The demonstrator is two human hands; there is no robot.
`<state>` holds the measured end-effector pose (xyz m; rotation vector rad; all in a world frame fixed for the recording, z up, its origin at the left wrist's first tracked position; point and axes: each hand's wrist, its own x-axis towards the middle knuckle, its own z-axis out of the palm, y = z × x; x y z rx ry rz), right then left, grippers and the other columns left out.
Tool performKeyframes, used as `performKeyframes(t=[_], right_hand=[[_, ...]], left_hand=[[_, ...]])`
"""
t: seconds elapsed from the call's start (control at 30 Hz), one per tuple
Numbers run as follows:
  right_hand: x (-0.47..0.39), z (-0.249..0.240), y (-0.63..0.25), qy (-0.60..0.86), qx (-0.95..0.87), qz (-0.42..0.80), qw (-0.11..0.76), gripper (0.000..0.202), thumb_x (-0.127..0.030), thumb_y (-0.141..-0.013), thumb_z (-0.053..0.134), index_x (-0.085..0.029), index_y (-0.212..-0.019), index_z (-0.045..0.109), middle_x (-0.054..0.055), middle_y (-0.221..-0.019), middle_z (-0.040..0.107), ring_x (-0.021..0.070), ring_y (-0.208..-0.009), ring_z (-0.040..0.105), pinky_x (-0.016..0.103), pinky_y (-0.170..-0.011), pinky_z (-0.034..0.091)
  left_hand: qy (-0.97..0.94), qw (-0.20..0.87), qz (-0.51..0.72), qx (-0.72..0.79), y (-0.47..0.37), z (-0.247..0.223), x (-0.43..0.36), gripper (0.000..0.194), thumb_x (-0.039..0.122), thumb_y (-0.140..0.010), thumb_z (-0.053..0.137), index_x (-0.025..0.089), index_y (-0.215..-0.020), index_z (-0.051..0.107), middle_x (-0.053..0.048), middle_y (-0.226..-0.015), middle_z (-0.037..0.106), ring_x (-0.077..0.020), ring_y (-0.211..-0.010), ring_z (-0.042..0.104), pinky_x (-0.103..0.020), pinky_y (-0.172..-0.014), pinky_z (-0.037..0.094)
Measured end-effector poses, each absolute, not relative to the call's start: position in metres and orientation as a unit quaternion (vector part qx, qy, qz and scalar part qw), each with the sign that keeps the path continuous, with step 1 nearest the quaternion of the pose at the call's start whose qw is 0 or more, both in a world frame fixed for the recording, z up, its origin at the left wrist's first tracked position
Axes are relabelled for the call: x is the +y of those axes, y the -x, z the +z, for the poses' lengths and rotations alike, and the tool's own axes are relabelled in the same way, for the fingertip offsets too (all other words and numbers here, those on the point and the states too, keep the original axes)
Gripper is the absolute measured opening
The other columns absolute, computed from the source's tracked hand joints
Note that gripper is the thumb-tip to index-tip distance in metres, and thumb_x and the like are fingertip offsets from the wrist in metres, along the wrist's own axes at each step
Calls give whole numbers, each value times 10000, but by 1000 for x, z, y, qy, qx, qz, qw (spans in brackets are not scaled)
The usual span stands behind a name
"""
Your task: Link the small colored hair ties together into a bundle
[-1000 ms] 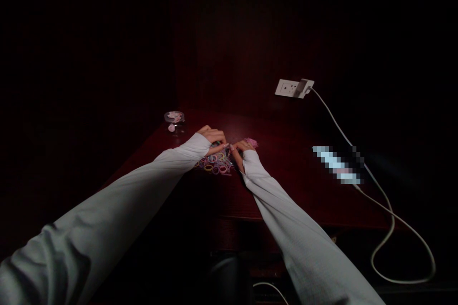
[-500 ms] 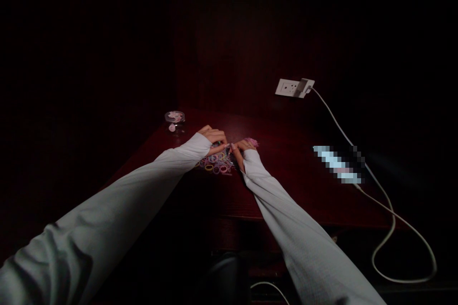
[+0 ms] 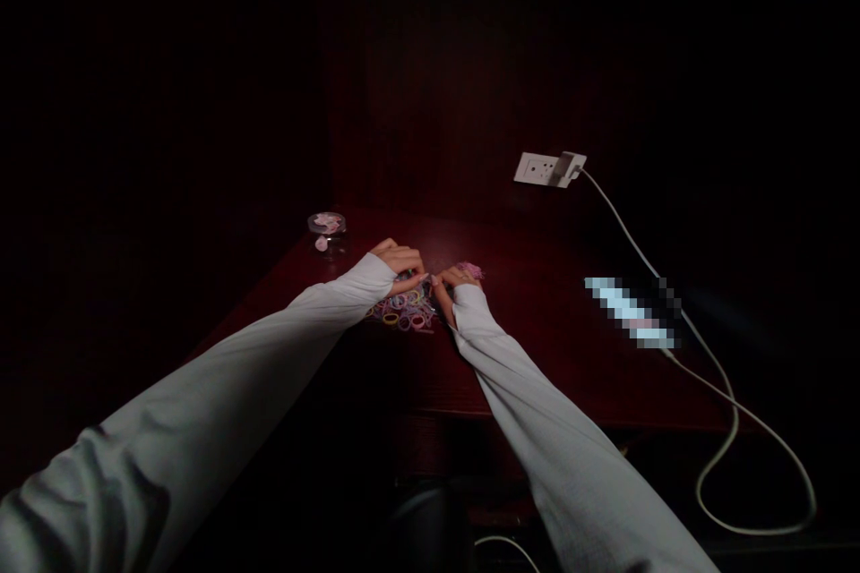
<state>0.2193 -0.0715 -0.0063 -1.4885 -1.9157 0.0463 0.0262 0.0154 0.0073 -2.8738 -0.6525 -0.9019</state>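
Left hand [image 3: 401,262] and right hand [image 3: 451,283] nearly meet, too dark to tell whether they're gripping anything, coloured bands [image 3: 405,304] at their 7 o'clock on the bench [image 3: 537,269], presumably for short reaches.

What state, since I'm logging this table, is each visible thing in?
Left hand: fingers bent, at the colourful bands
Right hand: fingers bent, near the left hand
Colourful bands: loose, heaped on the table
Pink strands: beside the right hand
Clear container: upright; lid unclear
Charger: plugged into the wall socket
Cable: looped, attached to charger
Pixelated device: bright; details obscured
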Motion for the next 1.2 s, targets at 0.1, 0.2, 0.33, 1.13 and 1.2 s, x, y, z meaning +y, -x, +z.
performKeyframes(t=[0.1,0.2,0.33,1.13,1.2], right_hand=[[-70,-6,-219,571,-737,21,360,271,-314,-1024,513,-247,-836,697,57,-939,712,238,-969,588,359,-909,386],[-68,-7,-219,567,-731,23,380,282,-312,-1025,509,-249,-826,700,58,-923,709,233,-939,594,354,-886,395],[-64,-9,-222,566,-722,34,397,292,-337,-1024,519,-240,-838,722,63,-916,702,229,-905,600,358,-888,403],[-66,-5,-221,533,-702,77,465,268,-359,-966,565,-220,-786,707,44,-867,681,206,-853,575,349,-851,406],[-67,-4,-220,544,-695,64,465,254,-338,-961,573,-222,-779,707,38,-856,685,203,-844,576,353,-868,398]], left_hand=[[929,28,-300,-216,-26,8,15,308,384,-1028,474,208,-847,651,-9,-853,717,-167,-828,612,-329,-852,359],[923,24,-312,-223,-26,9,14,297,376,-1028,498,209,-843,659,-2,-848,721,-161,-812,614,-327,-853,364],[920,22,-317,-231,-26,10,12,251,349,-1019,539,205,-859,668,2,-854,718,-156,-803,618,-326,-849,364],[909,-17,-322,-264,-25,17,5,154,281,-975,593,194,-870,663,16,-879,712,-148,-796,596,-311,-857,351],[910,-3,-319,-265,-24,20,4,142,265,-962,592,197,-859,662,15,-872,716,-153,-819,606,-314,-853,345]])
